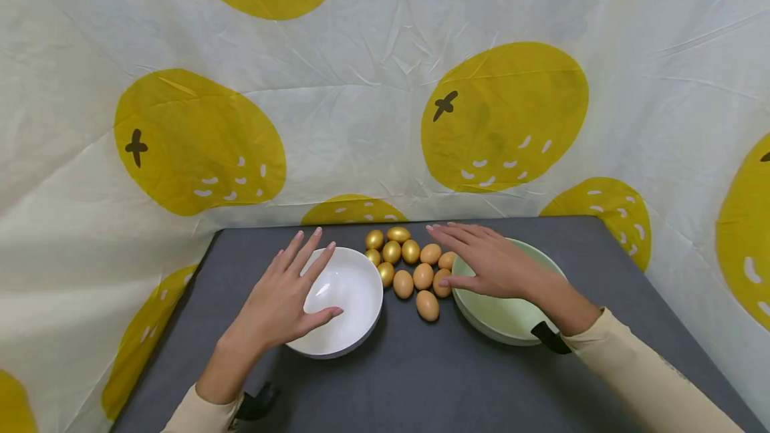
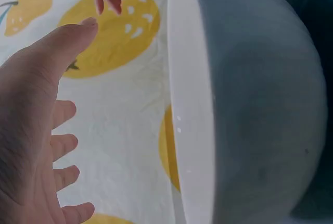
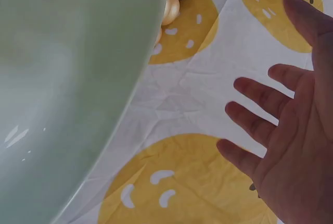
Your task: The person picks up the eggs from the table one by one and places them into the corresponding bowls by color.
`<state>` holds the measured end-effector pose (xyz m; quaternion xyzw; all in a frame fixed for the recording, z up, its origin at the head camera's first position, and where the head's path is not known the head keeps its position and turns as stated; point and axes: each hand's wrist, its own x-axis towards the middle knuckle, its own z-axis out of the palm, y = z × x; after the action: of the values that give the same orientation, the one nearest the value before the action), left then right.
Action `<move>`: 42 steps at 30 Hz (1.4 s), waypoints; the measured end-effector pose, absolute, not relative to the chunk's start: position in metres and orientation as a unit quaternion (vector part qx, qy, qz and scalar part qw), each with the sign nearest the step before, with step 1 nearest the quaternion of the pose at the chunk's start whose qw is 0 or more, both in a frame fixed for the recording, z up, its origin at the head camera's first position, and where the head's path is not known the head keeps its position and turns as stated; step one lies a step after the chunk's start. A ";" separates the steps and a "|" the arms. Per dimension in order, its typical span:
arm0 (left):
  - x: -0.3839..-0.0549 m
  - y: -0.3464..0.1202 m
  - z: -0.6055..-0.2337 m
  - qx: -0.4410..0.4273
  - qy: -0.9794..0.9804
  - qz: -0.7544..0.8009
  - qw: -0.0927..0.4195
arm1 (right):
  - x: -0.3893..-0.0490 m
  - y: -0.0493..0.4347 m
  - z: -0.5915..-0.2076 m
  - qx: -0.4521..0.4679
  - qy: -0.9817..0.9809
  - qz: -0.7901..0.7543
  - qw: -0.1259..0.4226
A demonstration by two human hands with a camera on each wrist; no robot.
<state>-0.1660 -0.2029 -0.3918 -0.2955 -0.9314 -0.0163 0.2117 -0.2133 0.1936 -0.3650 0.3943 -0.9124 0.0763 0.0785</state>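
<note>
Where the grey table (image 1: 397,386) runs back to its far edge, 2 bowls flank the eggs & both my hands hover.
Green bowl (image 1: 496,333) sits twd the table's R edge, white bowl (image 1: 356,286) twd the L edge. My left hand (image 1: 279,303) is up over the white one, right hand (image 1: 502,262) over the green; fingers & thumbs spread wide, nothing held in either. Betw. bowls, nr the far edge: gold eggs (image 1: 392,252), approx. 6, farther back; brown eggs (image 1: 423,276), approx. 6, closer in. Prob. a ready stage, no egg picked up; any grasp would call for lowering a hand & curling fingertips gently, as smooth shells could roll. Table's nr edge is cut off, my hands hide pts of both bowls, R thumb overlaps a brown egg in head view; a few eggs partly blocked, so count's approx.
</note>
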 end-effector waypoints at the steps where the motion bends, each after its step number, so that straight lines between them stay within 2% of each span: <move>1: -0.167 -0.205 -0.393 -0.295 -0.931 -0.020 0.213 | -0.216 0.193 -0.364 0.398 -0.911 0.080 0.074; 11: -0.172 -0.224 -0.403 -0.268 -0.932 -0.099 0.224 | -0.240 0.179 -0.356 0.404 -0.911 0.085 -0.009; 21: -0.174 -0.242 -0.418 -0.212 -0.934 -0.203 0.204 | -0.268 0.166 -0.349 0.417 -0.901 0.092 -0.075; 26: -0.175 -0.250 -0.423 -0.188 -0.929 -0.264 0.179 | -0.283 0.162 -0.351 0.429 -0.891 0.106 -0.106; 35: -0.180 -0.259 -0.431 -0.112 -0.922 -0.359 0.097 | -0.302 0.153 -0.357 0.423 -0.886 0.120 -0.147; 42: -0.181 -0.264 -0.439 -0.057 -0.911 -0.401 0.079 | -0.316 0.145 -0.364 0.420 -0.884 0.112 -0.172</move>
<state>-0.1805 -0.2644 -0.4387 -0.0568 -0.9108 -0.4012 0.0790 -0.3163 0.1454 -0.3636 0.4195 -0.8843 0.1119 -0.1721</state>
